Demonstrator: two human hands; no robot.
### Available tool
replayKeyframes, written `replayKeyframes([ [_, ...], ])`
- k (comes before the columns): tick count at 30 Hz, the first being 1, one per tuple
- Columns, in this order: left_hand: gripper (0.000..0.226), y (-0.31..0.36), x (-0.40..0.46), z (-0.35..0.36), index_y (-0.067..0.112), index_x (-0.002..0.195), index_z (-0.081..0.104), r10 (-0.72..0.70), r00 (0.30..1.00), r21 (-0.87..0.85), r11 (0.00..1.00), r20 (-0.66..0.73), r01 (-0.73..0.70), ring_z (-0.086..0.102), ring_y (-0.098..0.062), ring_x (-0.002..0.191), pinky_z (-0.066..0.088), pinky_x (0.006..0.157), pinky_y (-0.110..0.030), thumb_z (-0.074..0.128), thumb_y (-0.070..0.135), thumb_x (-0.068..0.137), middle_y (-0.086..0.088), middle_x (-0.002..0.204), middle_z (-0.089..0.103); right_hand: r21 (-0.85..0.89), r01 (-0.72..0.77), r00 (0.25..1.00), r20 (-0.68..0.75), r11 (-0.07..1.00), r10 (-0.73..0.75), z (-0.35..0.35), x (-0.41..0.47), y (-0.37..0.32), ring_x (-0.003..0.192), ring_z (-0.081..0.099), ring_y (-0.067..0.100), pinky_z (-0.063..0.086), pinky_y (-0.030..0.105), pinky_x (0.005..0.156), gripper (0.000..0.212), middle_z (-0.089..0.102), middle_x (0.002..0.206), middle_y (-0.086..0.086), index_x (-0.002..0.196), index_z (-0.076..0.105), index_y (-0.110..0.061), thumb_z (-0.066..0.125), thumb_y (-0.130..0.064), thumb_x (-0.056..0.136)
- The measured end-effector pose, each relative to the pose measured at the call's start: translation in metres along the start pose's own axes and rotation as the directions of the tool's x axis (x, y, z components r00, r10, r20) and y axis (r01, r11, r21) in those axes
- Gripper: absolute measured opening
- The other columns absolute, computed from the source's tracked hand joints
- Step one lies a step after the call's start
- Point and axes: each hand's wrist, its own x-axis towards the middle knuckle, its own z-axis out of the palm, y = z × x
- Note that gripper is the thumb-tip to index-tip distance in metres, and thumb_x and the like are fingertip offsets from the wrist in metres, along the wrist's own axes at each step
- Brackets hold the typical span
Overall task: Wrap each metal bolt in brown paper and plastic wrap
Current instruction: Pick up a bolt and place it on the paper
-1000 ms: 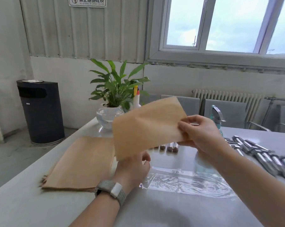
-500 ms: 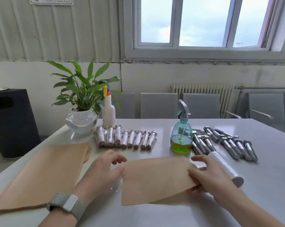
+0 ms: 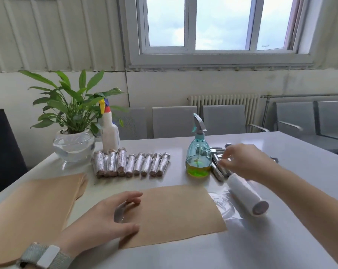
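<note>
A single brown paper sheet (image 3: 175, 212) lies flat on the white table (image 3: 183, 255), on top of a spread piece of plastic wrap (image 3: 225, 205). My left hand (image 3: 108, 216) rests on the sheet's left edge with relaxed fingers. My right hand (image 3: 243, 162) hovers over the bare metal bolts (image 3: 218, 169) behind the wrap roll (image 3: 246, 195), fingers spread and slightly blurred; whether it touches a bolt I cannot tell. Several wrapped bolts (image 3: 131, 164) lie in a row at the back.
A stack of brown paper (image 3: 34, 214) lies at the left. A teal spray bottle (image 3: 198, 152) with green liquid stands beside the bolts. A white spray bottle (image 3: 110, 131) and a potted plant (image 3: 73, 121) stand at the back left. Grey chairs (image 3: 174, 121) line the far side.
The paper sheet, held up a second ago, now lies flat on the table. My right hand has left its right edge and moved back over the bare bolts. My left hand stays on the sheet.
</note>
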Motion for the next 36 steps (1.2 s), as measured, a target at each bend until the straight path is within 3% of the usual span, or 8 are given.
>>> replayKeyframes([
  [6, 0.077, 0.005, -0.002, -0.001, 0.053, 0.133, 0.039, -0.01, 1.0, -0.032, 0.999, 0.029, 0.011, 0.041, 0.024, 0.117, 0.025, 0.088, 0.007, 0.083, 0.038, 0.072, 0.03, 0.124, 0.057, 0.053, -0.252, 0.964, 0.097, 0.966, 0.247, 0.022, 0.067, 0.039, 0.053, 0.059, 0.027, 0.05, 0.028, 0.044, 0.018, 0.062, 0.074, 0.014, 0.094, 0.062, 0.001, 0.058, -0.016, 0.088],
  [11, 0.087, 0.004, -0.001, -0.001, 0.056, 0.139, 0.028, -0.008, 0.998, -0.051, 0.999, 0.063, 0.011, 0.039, 0.02, 0.123, 0.022, 0.094, 0.006, 0.081, 0.044, 0.071, 0.03, 0.13, 0.052, -0.141, -0.228, 0.97, 0.055, 0.963, 0.238, 0.052, 0.091, 0.052, 0.074, 0.058, 0.027, 0.041, 0.024, 0.05, 0.021, 0.054, 0.076, 0.007, 0.067, 0.046, -0.008, 0.055, -0.013, 0.085],
  [15, 0.092, 0.003, 0.0, -0.002, 0.059, 0.139, 0.024, -0.029, 0.996, -0.075, 0.997, 0.082, 0.035, 0.036, 0.02, 0.127, 0.022, 0.1, 0.002, 0.08, 0.052, 0.066, 0.034, 0.131, 0.05, -0.227, -0.202, 0.97, 0.085, 0.953, 0.226, 0.054, 0.099, 0.06, 0.071, 0.052, 0.021, 0.03, 0.022, 0.044, 0.018, 0.05, 0.067, 0.0, 0.075, 0.054, -0.009, 0.062, -0.023, 0.083],
  [20, 0.094, 0.004, 0.001, -0.003, 0.06, 0.139, 0.019, -0.043, 0.994, -0.049, 0.998, 0.102, 0.048, 0.032, 0.025, 0.124, 0.019, 0.093, 0.007, 0.079, 0.051, 0.067, 0.036, 0.131, 0.048, 0.003, -0.279, 0.96, -0.027, 0.96, 0.279, 0.036, 0.081, 0.076, 0.063, 0.055, 0.023, 0.031, 0.025, 0.048, 0.028, 0.054, 0.059, 0.005, 0.058, 0.05, -0.012, 0.069, -0.022, 0.077],
  [23, 0.097, 0.007, 0.001, -0.003, 0.059, 0.141, 0.016, -0.048, 0.993, -0.055, 0.997, 0.103, 0.054, 0.033, 0.024, 0.125, 0.02, 0.095, 0.006, 0.078, 0.05, 0.068, 0.041, 0.129, 0.047, 0.131, -0.125, 0.977, -0.158, 0.983, 0.145, 0.01, 0.062, 0.066, 0.056, 0.059, 0.02, 0.037, 0.025, 0.047, 0.016, 0.063, 0.057, 0.004, 0.063, 0.063, -0.013, 0.069, -0.018, 0.077],
  [26, 0.099, 0.009, 0.0, -0.004, 0.059, 0.143, 0.012, -0.06, 0.993, -0.037, 0.997, 0.106, 0.064, 0.033, 0.023, 0.126, 0.018, 0.098, 0.005, 0.077, 0.052, 0.069, 0.043, 0.129, 0.046, 0.268, 0.208, 0.977, -0.097, 0.941, -0.188, -0.008, 0.028, 0.022, 0.048, 0.054, 0.006, 0.044, 0.02, 0.049, 0.01, 0.067, 0.066, -0.003, 0.077, 0.067, -0.024, 0.067, -0.018, 0.085],
  [29, 0.101, 0.011, -0.001, -0.002, 0.059, 0.143, 0.008, -0.046, 0.995, -0.018, 0.999, 0.092, 0.047, 0.032, 0.02, 0.128, 0.02, 0.108, -0.006, 0.076, 0.055, 0.069, 0.043, 0.13, 0.045, 0.163, 0.499, 0.861, 0.019, 0.851, -0.508, 0.009, -0.005, -0.024, 0.074, 0.051, -0.004, 0.04, 0.011, 0.07, 0.009, 0.058, 0.087, -0.014, 0.093, 0.061, -0.033, 0.064, -0.025, 0.09],
  [36, 0.099, 0.014, 0.002, 0.004, 0.06, 0.144, 0.01, -0.019, 0.997, -0.009, 1.0, 0.081, 0.02, 0.036, 0.016, 0.129, 0.024, 0.112, -0.015, 0.075, 0.054, 0.069, 0.042, 0.129, 0.046, 0.044, 0.644, 0.755, 0.119, 0.763, -0.644, 0.075, -0.03, -0.062, 0.109, 0.047, 0.012, 0.039, 0.028, 0.091, 0.022, 0.051, 0.115, -0.009, 0.12, 0.055, -0.029, 0.052, -0.032, 0.098],
])
